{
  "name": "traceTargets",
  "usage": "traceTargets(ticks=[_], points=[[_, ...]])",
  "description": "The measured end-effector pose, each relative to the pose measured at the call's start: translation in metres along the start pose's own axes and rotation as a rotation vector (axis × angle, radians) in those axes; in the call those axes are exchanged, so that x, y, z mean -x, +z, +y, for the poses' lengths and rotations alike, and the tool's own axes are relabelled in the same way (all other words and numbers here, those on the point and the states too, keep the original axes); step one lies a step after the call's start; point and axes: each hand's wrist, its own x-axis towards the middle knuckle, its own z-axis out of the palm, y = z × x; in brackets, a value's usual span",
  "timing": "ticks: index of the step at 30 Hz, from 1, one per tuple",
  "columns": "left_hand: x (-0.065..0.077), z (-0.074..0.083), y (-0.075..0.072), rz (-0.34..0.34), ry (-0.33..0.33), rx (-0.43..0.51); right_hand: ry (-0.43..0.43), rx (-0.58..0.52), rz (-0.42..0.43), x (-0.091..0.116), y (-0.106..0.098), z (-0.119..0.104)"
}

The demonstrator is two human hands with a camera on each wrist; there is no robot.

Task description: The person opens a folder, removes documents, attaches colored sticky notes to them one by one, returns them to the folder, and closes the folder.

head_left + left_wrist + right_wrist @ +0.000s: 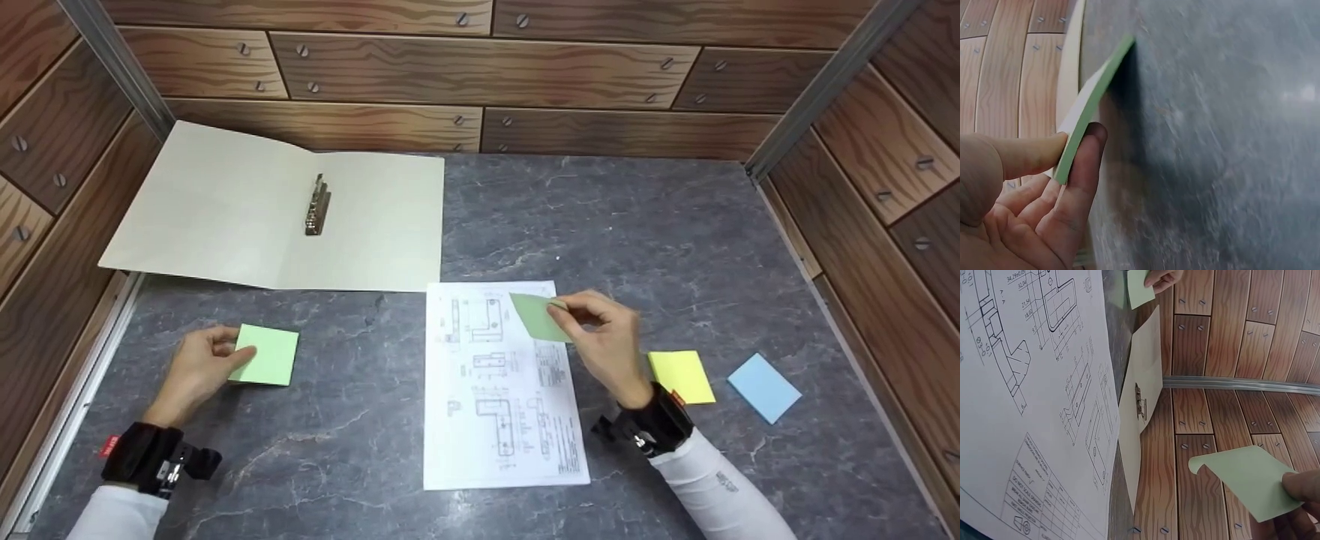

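My left hand (pixel 196 367) pinches a pad of green sticky notes (pixel 268 356) between thumb and fingers, at the left of the table. Seen edge-on in the left wrist view, the green pad (pixel 1092 104) is thin and tilted. My right hand (pixel 604 341) holds a single green sticky note (pixel 536 316) by one edge, above the upper right of a printed technical drawing (pixel 457 450). In the right wrist view that note (pixel 1247 478) has one curled corner.
An open cream folder (pixel 217 202) with a metal clip (pixel 317 206) lies at the back left. To the right of the drawing are a yellow sticky note pad (pixel 686 375) and a blue one (pixel 765 388). Wood-patterned walls (pixel 480 71) enclose the back and sides.
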Motion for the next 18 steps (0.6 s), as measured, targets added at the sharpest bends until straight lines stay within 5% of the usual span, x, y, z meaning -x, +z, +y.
traceTargets(ticks=[18], points=[[0.0042, -0.0037, 0.0096, 0.179, 0.043, -0.174, -0.010, 0.067, -0.007, -0.0004, 0.0010, -0.0002]])
